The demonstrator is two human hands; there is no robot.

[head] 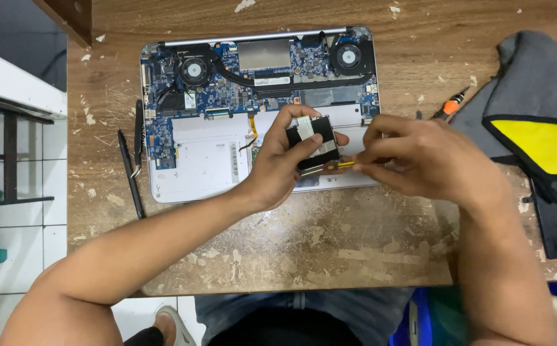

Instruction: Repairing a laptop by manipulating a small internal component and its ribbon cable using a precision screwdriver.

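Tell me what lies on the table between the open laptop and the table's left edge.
In the head view, two slim black tools lie on the worn wooden table just left of the open laptop; otherwise that strip shows only scuffed wood.

Even bright overhead light, soft shadows. Right hand (419,157) motion-blurred at 3 o'clock; slight glare on laptop (214,154) casing.

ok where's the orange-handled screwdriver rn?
The orange-handled screwdriver lies on the wooden table, right of the opened laptop, against the grey cloth.
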